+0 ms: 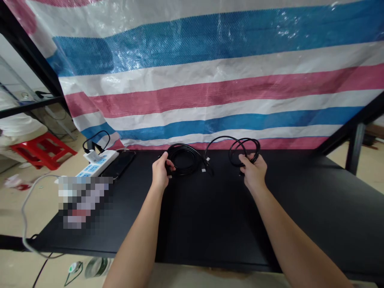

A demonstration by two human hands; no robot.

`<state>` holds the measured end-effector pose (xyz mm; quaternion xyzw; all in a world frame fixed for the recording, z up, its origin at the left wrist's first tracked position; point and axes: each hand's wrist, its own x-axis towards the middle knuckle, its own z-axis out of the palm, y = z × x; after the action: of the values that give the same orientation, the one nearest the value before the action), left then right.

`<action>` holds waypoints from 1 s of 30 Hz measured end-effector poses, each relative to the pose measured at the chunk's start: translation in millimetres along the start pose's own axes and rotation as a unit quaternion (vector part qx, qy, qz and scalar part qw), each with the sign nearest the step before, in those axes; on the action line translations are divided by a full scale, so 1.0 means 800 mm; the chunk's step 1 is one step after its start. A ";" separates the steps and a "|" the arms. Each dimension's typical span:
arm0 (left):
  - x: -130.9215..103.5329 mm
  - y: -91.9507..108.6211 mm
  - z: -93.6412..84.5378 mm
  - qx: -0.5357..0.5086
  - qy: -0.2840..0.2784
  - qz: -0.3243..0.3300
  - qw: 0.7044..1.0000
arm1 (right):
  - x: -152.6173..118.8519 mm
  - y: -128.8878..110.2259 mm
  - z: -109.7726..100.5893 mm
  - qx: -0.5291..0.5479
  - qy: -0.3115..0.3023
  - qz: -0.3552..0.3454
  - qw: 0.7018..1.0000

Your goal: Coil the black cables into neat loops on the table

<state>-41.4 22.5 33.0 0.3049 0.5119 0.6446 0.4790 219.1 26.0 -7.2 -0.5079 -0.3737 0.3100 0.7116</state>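
Observation:
A coil of black cable (185,173) lies on the black tabletop (210,224). My left hand (161,171) is closed at the coil's left edge, with dark cable between thumb and fingers. My right hand (255,173) grips a smaller bundle of looped black cable (252,141) between thumb and fingers, just above the tabletop. From this bundle one strand arches left toward the big coil. Whether the two are one cable I cannot tell. Two small white tags or plug ends (204,170) show at the coil's right side.
At the left, a white power strip (97,165) holds a plugged-in charger (92,156), beside a dark phone (122,165). A pixelated patch covers something in front. Striped plastic sheeting (210,92) hangs behind the table. Beyond the left edge, a person sits on a red stool (43,149).

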 end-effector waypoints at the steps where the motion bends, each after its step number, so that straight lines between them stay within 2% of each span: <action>1: -0.001 0.002 0.001 -0.026 0.001 -0.004 1.000 | -0.001 -0.004 0.000 0.020 -0.006 0.013 1.000; 3: -0.004 0.006 0.003 -0.073 -0.006 -0.015 0.997 | -0.005 -0.014 0.002 0.046 -0.014 0.029 0.998; 6: -0.012 0.003 0.010 -0.106 -0.044 -0.049 0.992 | -0.013 -0.026 0.007 0.069 -0.077 0.061 0.993; 9: -0.023 -0.011 0.024 -0.102 -0.075 -0.080 0.989 | -0.020 -0.032 0.014 0.073 -0.152 0.084 0.982; 14: -0.038 -0.042 0.046 -0.052 -0.053 -0.037 0.997 | -0.031 -0.035 0.021 0.079 -0.234 0.104 0.963; 18: -0.046 -0.052 0.052 -0.050 -0.053 -0.031 0.997 | -0.043 -0.039 0.024 0.126 -0.291 0.101 0.943; 22: -0.051 -0.045 0.051 -0.113 -0.070 -0.057 0.990 | -0.054 -0.040 0.032 0.155 -0.306 0.139 0.929; 25: -0.052 -0.037 0.049 -0.117 -0.066 -0.065 0.989 | -0.058 -0.038 0.036 0.170 -0.301 0.152 0.926; 27: -0.053 -0.035 0.048 -0.113 -0.084 -0.085 0.986 | -0.060 -0.035 0.039 0.177 -0.299 0.162 0.924; 30: -0.055 -0.034 0.047 -0.103 -0.119 -0.095 0.983 | -0.063 -0.028 0.045 0.151 -0.265 0.170 0.937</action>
<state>16.1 -4.3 22.6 0.2780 0.4090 0.6047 0.6243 163.0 -4.4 10.9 -0.3494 -0.4057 0.6023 0.5921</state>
